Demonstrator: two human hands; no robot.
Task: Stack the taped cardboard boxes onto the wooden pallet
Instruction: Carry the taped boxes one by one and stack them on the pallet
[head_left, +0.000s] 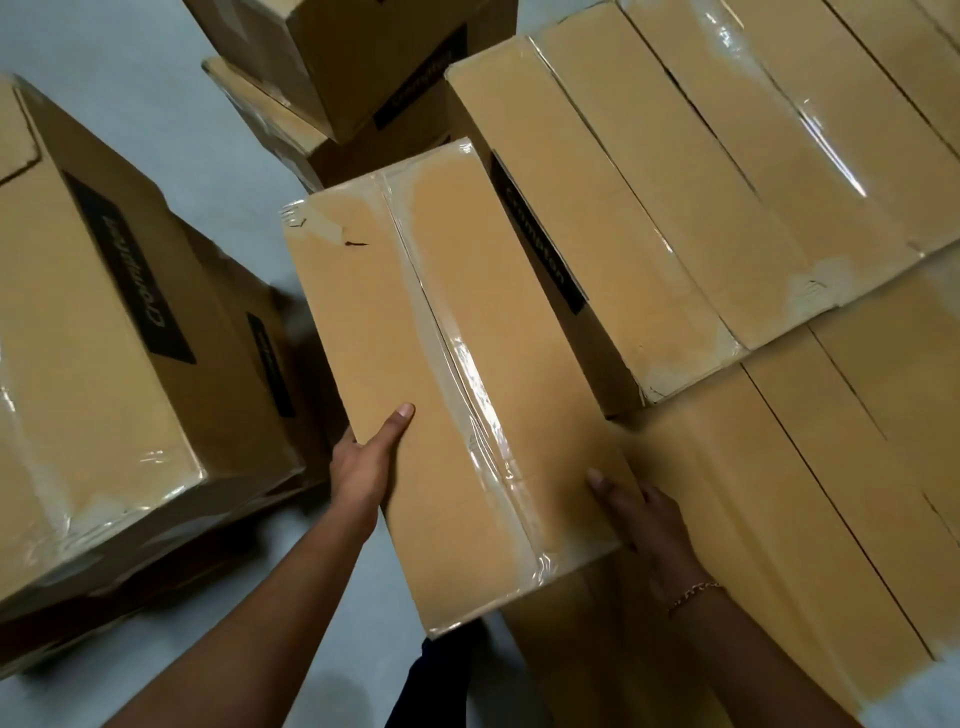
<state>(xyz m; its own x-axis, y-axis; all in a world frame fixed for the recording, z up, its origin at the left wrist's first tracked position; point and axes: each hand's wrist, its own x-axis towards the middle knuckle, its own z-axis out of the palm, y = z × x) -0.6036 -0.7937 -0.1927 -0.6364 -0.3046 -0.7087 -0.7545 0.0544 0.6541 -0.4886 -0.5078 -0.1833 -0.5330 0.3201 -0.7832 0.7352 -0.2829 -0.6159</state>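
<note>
Box (441, 374) ran lengthwise up the frame, left hand (366, 467) and right hand (644, 519) clasping its long edges, stack (727, 182) immediately right.

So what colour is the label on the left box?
Black label, with pale lettering; head view.

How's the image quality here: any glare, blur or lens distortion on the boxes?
Head view: glare streaks on the tape of the held box and the stacked boxes; straight edges bow toward the frame borders; the left box has slightly soft print.
</note>
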